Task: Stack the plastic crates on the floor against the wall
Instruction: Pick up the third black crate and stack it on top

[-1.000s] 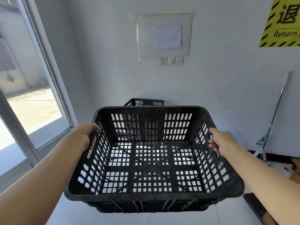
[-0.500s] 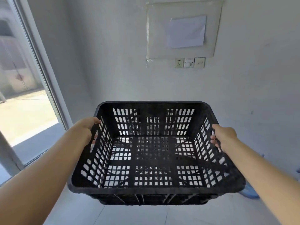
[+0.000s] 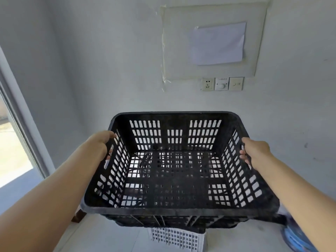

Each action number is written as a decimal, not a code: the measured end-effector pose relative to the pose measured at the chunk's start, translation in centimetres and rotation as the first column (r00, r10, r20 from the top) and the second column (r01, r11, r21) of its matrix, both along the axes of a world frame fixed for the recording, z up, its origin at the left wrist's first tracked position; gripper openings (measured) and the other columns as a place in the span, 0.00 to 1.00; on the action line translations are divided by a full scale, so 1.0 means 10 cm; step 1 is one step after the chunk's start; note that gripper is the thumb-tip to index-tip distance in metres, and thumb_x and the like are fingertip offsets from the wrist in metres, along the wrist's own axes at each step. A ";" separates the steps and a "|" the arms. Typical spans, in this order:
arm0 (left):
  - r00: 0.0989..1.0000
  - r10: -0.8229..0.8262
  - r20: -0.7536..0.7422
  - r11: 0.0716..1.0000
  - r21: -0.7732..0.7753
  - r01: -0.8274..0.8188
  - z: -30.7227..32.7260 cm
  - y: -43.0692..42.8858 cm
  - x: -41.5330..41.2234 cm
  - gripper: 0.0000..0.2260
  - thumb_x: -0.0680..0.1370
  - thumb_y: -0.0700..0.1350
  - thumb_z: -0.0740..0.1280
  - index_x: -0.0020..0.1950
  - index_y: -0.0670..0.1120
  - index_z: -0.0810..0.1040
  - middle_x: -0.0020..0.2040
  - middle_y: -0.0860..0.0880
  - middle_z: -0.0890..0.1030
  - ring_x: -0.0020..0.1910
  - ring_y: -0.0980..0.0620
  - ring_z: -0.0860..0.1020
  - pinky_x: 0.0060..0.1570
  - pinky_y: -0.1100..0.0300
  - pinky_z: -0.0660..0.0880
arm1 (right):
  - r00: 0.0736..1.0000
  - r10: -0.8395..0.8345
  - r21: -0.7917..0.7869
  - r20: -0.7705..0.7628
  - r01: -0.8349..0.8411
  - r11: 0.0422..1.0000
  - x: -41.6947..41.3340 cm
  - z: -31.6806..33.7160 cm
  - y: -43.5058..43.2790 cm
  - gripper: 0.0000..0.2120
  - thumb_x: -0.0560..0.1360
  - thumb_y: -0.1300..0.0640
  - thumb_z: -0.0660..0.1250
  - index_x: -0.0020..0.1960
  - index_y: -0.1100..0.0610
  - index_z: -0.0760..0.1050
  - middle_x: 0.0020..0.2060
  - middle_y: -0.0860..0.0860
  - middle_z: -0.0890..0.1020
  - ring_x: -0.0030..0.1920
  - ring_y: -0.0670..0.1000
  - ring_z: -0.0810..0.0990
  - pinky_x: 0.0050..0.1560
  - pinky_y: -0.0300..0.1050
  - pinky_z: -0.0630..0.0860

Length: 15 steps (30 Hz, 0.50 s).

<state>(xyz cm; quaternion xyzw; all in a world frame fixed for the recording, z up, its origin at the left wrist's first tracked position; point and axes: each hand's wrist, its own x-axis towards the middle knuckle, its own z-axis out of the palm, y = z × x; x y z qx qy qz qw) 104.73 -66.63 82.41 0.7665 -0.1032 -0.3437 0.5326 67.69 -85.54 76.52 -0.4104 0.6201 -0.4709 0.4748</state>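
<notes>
Glass of a window (image 3: 12,151) shows far left of the black crate (image 3: 174,210), which I hold in the air before the wall. My left hand (image 3: 101,142) grips the crate's left side, fingers through a slot. Below the crate's near edge a white crate (image 3: 178,239) sits on the floor. My right hand (image 3: 255,150) grips the crate's right side, fingers curled round its wall.

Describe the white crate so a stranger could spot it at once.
Start at the wall with the taped panel and drop to the floor. Under the raised black crate, the white crate peeks out at the bottom edge. It alone is white, with fine square mesh instead of long slots.
</notes>
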 end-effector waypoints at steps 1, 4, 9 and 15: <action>1.000 -0.013 0.011 1.000 0.005 0.013 0.05 -0.16 0.11 0.09 0.76 0.46 0.63 0.38 0.43 0.70 0.33 0.48 0.72 0.28 0.49 0.69 0.27 0.58 0.69 | 1.000 -0.012 0.003 0.002 0.012 1.000 0.09 0.01 -0.11 0.18 0.75 0.52 0.63 0.58 0.62 0.77 0.36 0.55 0.80 0.26 0.50 0.75 0.21 0.33 0.65; 0.999 -0.050 0.015 0.999 -0.002 0.050 0.13 -0.60 0.35 0.10 0.76 0.44 0.63 0.37 0.42 0.70 0.31 0.47 0.71 0.27 0.49 0.68 0.20 0.61 0.71 | 0.999 -0.053 0.006 0.001 0.053 0.999 0.32 0.02 -0.43 0.18 0.75 0.50 0.64 0.57 0.62 0.77 0.35 0.54 0.79 0.20 0.49 0.75 0.18 0.33 0.65; 0.996 -0.086 0.030 0.996 -0.003 0.086 0.10 -1.26 0.70 0.10 0.76 0.44 0.63 0.37 0.41 0.70 0.32 0.46 0.71 0.27 0.49 0.69 0.27 0.58 0.66 | 0.997 -0.078 -0.022 -0.011 0.077 0.997 0.62 0.00 -1.08 0.17 0.74 0.50 0.64 0.55 0.62 0.77 0.34 0.54 0.79 0.12 0.44 0.71 0.15 0.31 0.63; 0.996 -0.085 0.003 0.996 0.030 0.085 0.01 -1.95 0.97 0.11 0.75 0.45 0.63 0.35 0.42 0.70 0.31 0.46 0.71 0.26 0.48 0.67 0.27 0.59 0.66 | 0.998 -0.053 -0.006 -0.021 0.053 0.999 0.91 -0.06 -1.78 0.16 0.75 0.52 0.64 0.57 0.63 0.77 0.36 0.55 0.79 0.16 0.49 0.74 0.14 0.30 0.64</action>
